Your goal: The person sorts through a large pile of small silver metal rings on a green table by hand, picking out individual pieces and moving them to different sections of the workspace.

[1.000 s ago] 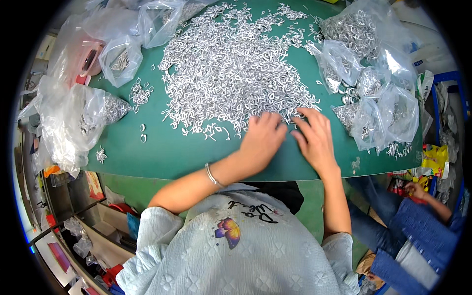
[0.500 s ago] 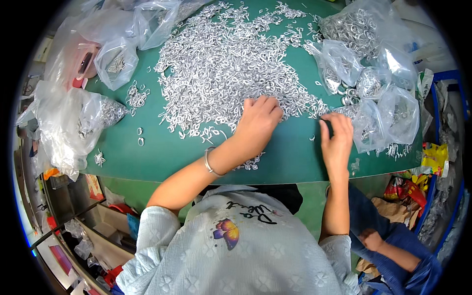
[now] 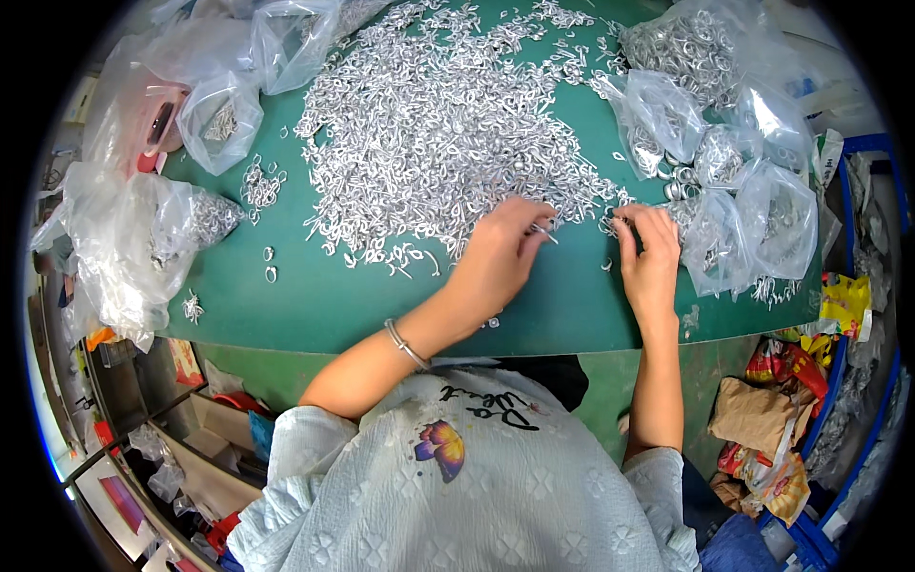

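A wide heap of small silver ring-like metal pieces [image 3: 429,143] covers the middle of the green table [image 3: 324,300]. At its near edge my left hand [image 3: 498,253], wearing a bangle on the wrist, pinches a small silver metal piece [image 3: 543,232] between thumb and fingertips. My right hand [image 3: 651,250] is at the heap's right tail, thumb and fingers curled together by some loose pieces. Whether something is held in these fingertips is too small to make out. A single loose ring piece [image 3: 607,264] lies just left of the right hand.
Clear plastic bags of metal pieces [image 3: 710,238] crowd the right side, and more plastic bags [image 3: 124,248] lie at the left. A small cluster of pieces [image 3: 262,186] sits left of the heap. Below the table's edge are boxes and a brown paper bag [image 3: 758,415].
My left hand has turned at the heap's edge, and a metal piece now shows in its fingertips. My right hand has shifted slightly left. The other person at lower right has mostly left view.
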`<state>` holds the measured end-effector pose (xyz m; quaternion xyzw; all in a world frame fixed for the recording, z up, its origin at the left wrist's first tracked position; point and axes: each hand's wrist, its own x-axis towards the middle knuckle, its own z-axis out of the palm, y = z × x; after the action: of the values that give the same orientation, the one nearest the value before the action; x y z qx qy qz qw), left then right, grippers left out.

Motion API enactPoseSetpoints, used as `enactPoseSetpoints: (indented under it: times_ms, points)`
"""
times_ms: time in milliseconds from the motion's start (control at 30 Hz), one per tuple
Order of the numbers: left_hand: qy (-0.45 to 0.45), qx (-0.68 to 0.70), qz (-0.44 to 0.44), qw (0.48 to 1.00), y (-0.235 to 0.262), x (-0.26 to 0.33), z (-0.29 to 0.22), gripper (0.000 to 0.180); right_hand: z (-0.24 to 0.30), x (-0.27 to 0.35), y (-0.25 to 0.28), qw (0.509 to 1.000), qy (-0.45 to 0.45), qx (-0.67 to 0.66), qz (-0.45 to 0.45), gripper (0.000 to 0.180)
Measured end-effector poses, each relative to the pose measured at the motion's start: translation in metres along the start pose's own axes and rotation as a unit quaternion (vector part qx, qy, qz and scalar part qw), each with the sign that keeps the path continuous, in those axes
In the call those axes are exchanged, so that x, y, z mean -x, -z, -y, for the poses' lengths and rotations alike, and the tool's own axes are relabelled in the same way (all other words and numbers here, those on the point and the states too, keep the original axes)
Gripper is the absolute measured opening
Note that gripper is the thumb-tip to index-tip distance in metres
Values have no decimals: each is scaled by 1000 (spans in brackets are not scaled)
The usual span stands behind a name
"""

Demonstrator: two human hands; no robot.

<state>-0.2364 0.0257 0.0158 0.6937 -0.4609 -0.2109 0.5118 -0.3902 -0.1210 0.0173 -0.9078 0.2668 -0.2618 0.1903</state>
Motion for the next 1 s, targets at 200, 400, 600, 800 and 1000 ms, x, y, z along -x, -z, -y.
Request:
enactPoseSetpoints:
  times_ms: [200,400,600,800,1000]
  points:
    - [58,20,1,998,2,6,6,19,-2,6,5,998,-7,62,-27,14]
    - [72,49,-29,996,3,7,1,18,12,1,-13,995,38,84,34,15]
    - [170,245,-19,954,-2,17,-1,25,1,2,-6,998,-7,-49,-35,7]
    - [193,240,-5,951,4,16,-3,24,5,3,-4,997,-57,-48,-1,6]
    - [171,264,-11,949,1,20,-4,20,45,1,4,972,20,-193,132,36]
